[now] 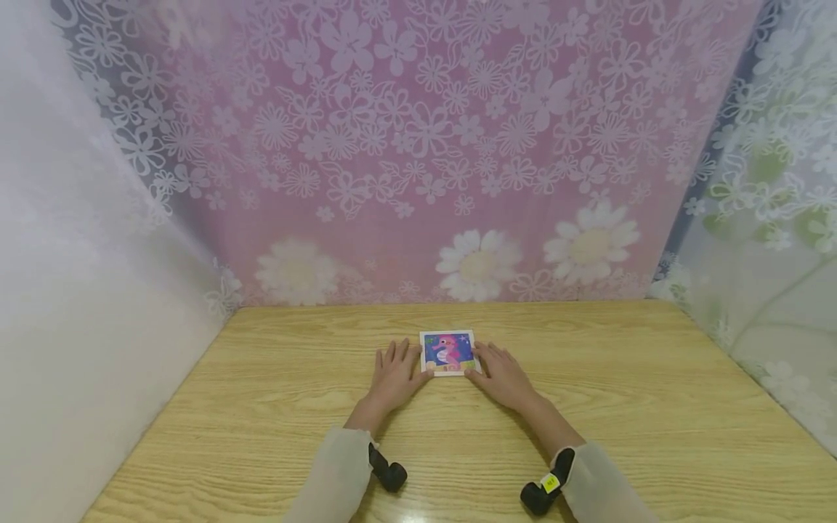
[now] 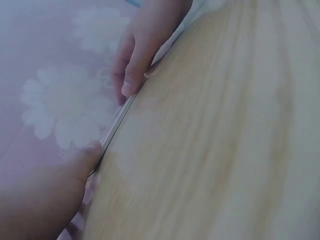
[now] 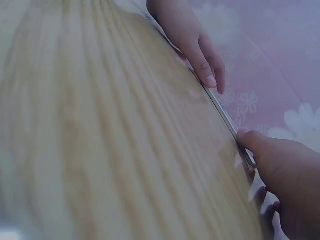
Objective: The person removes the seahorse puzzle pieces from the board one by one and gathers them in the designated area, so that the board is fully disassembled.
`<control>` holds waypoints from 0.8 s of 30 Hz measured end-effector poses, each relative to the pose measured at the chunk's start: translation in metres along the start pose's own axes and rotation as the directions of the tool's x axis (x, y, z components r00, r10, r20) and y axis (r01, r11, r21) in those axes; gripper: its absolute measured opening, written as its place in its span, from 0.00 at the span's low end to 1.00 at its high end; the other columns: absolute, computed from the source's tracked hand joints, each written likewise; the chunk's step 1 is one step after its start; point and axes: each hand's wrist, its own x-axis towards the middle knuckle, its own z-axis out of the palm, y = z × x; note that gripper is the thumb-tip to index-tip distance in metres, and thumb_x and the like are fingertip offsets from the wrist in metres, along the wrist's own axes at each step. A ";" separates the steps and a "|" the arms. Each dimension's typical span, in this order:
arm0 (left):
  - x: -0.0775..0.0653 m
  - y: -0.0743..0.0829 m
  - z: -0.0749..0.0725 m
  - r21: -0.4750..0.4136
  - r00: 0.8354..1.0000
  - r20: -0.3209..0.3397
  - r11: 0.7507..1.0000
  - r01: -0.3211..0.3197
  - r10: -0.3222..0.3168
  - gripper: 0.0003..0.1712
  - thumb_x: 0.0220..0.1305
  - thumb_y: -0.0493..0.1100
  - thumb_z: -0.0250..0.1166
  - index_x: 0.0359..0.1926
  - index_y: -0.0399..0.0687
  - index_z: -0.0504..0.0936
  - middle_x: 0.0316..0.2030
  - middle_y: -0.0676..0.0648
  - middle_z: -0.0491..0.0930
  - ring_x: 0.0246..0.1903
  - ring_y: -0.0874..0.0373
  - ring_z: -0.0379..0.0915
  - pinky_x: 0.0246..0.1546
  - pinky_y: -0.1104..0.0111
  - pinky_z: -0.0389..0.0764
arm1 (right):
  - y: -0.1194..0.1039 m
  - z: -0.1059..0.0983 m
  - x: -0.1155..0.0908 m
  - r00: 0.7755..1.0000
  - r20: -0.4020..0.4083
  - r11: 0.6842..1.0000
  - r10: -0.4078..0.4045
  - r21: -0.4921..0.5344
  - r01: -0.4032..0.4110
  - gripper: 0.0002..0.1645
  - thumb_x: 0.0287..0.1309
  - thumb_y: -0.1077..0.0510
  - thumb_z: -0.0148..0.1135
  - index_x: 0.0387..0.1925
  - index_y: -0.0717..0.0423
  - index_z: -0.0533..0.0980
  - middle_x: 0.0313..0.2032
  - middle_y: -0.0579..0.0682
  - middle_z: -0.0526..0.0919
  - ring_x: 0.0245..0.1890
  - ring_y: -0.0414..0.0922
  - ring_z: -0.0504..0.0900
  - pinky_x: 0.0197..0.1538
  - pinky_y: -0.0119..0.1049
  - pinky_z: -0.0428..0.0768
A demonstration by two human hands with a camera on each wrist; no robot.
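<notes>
A small rectangular picture board [image 1: 448, 354] lies flat on the wooden table, showing a pink seahorse on blue inside a white border. My left hand [image 1: 395, 378] rests at its left side, thumb at the near left corner and index fingertip by the left edge; the other fingers stretch forward over the table. Mirroring it, my right hand [image 1: 505, 378] has its thumb at the near right corner and its index finger against the right edge. In the left wrist view the board's thin edge [image 2: 118, 120] runs between the two hands.
A pale wood-grain table [image 1: 294, 457] extends on every side of the hands. Behind it hangs a pink curtain [image 1: 392, 240] with white flowers; pale sheets close off the left and right. Each wrist wears a black camera [image 1: 391, 476] beside a light sleeve [image 1: 336, 472].
</notes>
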 end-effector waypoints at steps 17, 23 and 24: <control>-0.015 0.005 -0.004 0.003 0.999 0.013 0.999 -0.053 0.053 0.36 0.66 0.65 0.43 0.67 0.49 0.62 0.66 0.36 0.53 0.65 0.35 0.37 0.59 0.44 0.30 | -0.009 -0.008 -0.005 0.999 0.052 0.998 -0.016 -0.064 0.020 0.33 0.61 0.46 0.55 0.59 0.64 0.67 0.61 0.61 0.65 0.62 0.63 0.57 0.60 0.60 0.51; -0.018 0.007 -0.004 0.044 0.999 0.030 0.998 -0.036 0.035 0.35 0.67 0.64 0.44 0.67 0.50 0.61 0.67 0.38 0.52 0.66 0.37 0.36 0.60 0.45 0.30 | -0.012 -0.010 -0.011 0.998 0.048 0.997 -0.030 -0.064 0.033 0.33 0.60 0.47 0.56 0.59 0.65 0.67 0.61 0.62 0.65 0.62 0.63 0.58 0.60 0.60 0.52; -0.018 0.007 -0.003 0.052 0.999 0.035 0.998 -0.031 0.029 0.35 0.67 0.63 0.45 0.67 0.50 0.61 0.67 0.38 0.52 0.66 0.37 0.36 0.60 0.44 0.30 | -0.012 -0.011 -0.011 0.998 0.049 0.997 -0.035 -0.065 0.038 0.33 0.60 0.47 0.56 0.59 0.66 0.67 0.61 0.62 0.66 0.62 0.63 0.58 0.60 0.60 0.52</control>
